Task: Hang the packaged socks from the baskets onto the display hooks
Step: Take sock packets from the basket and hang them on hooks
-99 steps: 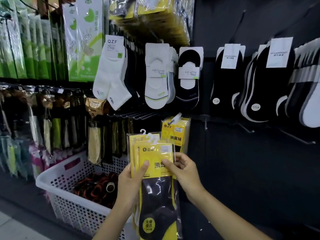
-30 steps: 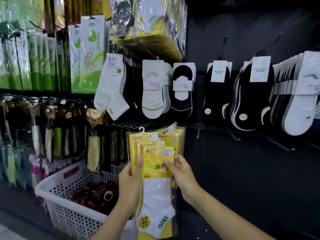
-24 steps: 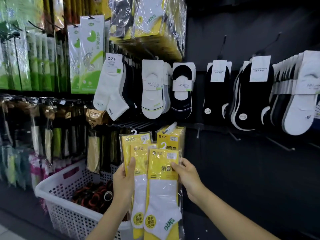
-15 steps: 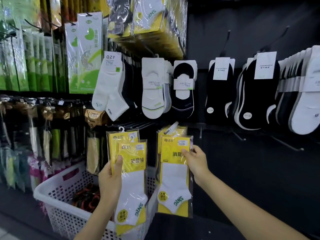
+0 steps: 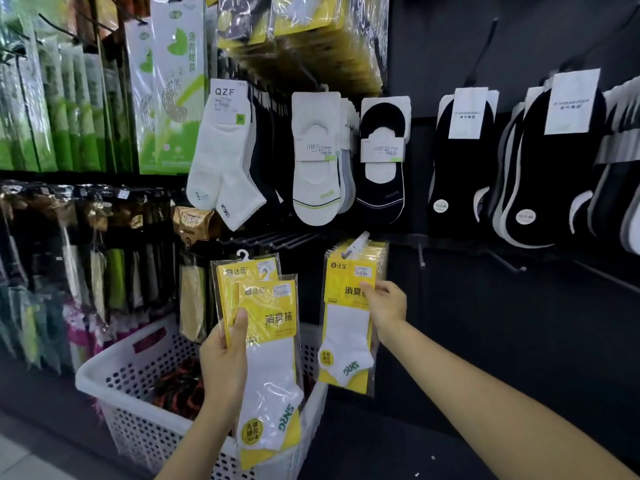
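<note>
My left hand grips a small stack of yellow sock packs with white socks, held upright over the white basket. My right hand pinches another yellow pack of white socks by its right edge. That pack is up against the yellow packs hanging on a display hook, whose white tip sticks out above it. Whether its hanger sits on the hook I cannot tell.
Dark sock bundles lie in the basket. White ankle socks and no-show socks hang above, black ones to the right. Bare hooks jut from the dark panel at lower right. Green packs fill the left.
My right hand took one white-sock pack off the stack and carried it right and up to the hook's packs. My left hand moved left and down with the other packs.
</note>
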`<action>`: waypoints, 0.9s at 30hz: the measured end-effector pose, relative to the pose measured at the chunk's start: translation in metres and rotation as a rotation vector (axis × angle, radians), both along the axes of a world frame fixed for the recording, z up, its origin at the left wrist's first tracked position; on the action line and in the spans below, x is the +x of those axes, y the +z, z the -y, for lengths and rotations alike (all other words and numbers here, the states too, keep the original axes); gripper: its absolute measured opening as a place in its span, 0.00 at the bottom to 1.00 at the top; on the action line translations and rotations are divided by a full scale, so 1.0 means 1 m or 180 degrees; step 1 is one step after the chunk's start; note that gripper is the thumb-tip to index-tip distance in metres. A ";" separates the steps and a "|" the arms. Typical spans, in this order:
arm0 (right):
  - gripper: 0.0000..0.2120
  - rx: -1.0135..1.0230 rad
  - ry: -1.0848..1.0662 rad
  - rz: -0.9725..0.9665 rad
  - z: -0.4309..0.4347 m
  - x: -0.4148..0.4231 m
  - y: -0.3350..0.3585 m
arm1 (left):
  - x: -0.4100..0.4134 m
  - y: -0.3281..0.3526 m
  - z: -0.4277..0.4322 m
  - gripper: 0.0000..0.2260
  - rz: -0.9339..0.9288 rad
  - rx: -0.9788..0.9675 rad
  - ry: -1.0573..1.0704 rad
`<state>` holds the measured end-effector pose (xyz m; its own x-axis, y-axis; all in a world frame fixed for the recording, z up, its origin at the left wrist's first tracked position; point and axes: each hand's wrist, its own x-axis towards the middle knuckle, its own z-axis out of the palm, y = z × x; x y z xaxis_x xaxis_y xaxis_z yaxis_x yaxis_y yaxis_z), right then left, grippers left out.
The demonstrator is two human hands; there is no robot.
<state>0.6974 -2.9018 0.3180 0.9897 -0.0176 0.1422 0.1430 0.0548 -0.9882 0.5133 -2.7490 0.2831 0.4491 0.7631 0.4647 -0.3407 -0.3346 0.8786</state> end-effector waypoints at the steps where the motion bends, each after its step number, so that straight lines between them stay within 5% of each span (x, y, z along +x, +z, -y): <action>1: 0.10 0.0001 -0.0098 -0.0026 0.001 0.003 -0.002 | 0.001 -0.001 0.001 0.16 -0.0012 -0.0008 -0.0037; 7: 0.10 -0.0210 -0.0546 -0.0278 0.026 0.002 -0.024 | 0.001 -0.006 0.012 0.19 0.0008 -0.0062 -0.0217; 13: 0.09 -0.0148 0.0864 0.0055 0.035 -0.049 -0.022 | 0.006 -0.004 0.032 0.24 0.0040 -0.0245 -0.0656; 21: 0.07 0.0237 0.1667 0.0028 0.041 -0.094 -0.006 | 0.004 0.009 0.062 0.03 0.0034 -0.0243 -0.1014; 27: 0.07 0.0318 0.1272 0.0011 0.056 -0.087 -0.005 | -0.010 0.021 0.048 0.20 -0.0034 0.0277 -0.0547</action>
<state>0.6106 -2.9582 0.3132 0.9210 0.3540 0.1627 0.0944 0.2024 -0.9747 0.5037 -2.7972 0.3044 0.5746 0.6319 0.5201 -0.3902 -0.3471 0.8528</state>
